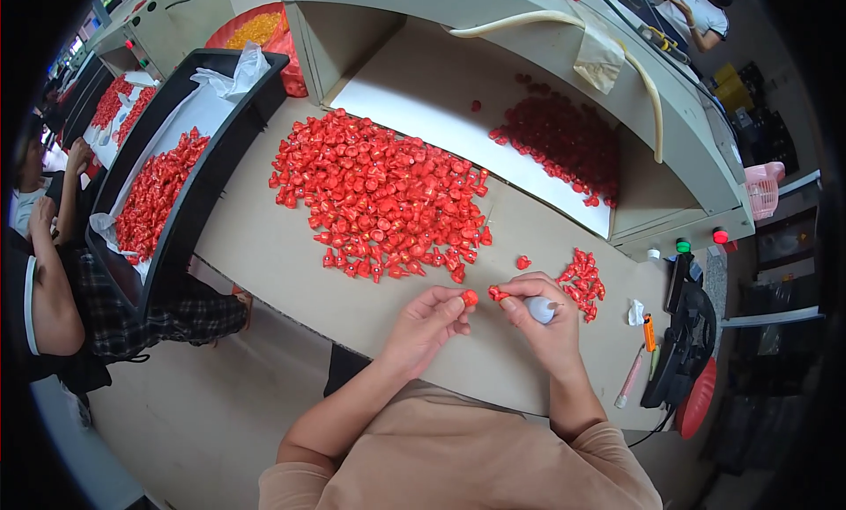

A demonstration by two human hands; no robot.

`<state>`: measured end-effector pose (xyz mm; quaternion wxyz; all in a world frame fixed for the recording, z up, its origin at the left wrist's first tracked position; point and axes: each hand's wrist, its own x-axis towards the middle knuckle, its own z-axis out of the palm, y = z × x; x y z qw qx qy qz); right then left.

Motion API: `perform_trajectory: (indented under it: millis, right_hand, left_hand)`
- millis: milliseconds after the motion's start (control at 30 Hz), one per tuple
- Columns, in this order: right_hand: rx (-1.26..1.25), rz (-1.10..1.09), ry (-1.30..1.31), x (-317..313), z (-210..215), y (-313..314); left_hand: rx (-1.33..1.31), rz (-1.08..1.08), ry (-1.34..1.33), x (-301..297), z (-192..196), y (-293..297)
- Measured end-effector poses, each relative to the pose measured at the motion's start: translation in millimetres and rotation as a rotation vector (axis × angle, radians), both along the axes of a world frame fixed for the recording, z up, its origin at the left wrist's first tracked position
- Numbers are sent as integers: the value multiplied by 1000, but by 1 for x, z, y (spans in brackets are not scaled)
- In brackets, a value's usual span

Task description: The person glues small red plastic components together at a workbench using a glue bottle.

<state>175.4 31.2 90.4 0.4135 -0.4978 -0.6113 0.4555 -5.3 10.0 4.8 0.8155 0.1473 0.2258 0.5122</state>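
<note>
Between the thumb and fingers of my left hand [434, 325] is a small glossy red piece [470, 297]. My right hand [548, 329] is closed, pinching another small red piece [497, 293] at its fingertips. That same hand also holds a small whitish squeeze bottle [540, 309] with a thin tip. The two red pieces are close together but apart. Beyond my hands spreads a large heap of red pieces [379, 188], many with a rounded end and a narrow neck. A single red piece [523, 262] and a smaller pile [583, 285] lie near my right hand.
A black tray [216, 162] of red pieces stands at the left, with a seated person [53, 272] beyond. Ahead, a machine's white-floored bay [423, 87] holds more red pieces [564, 140]. An orange lighter [649, 332], a pen [629, 378] and a black device [683, 343] lie right.
</note>
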Motion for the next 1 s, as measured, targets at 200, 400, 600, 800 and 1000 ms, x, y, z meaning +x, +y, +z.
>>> perform_trajectory:
  millis: [200,400,600,800,1000]
  right_hand:
    - [146,35,-135,-2,-10,-1]
    - [214,56,-202,-5,-14,0]
    - [234,86,-205,-6,-17,1]
    - [134,103,-224,-2,-16,-2]
    - [21,83,-130,1,-16,3]
  left_hand:
    - [24,50,73,3,0,-2]
    - [51,43,90,2,-3,-2]
    - [81,47,217,2,-4,-3]
    - [246,100,521,-1,4,-3]
    - [262,35,561,-7,4,4]
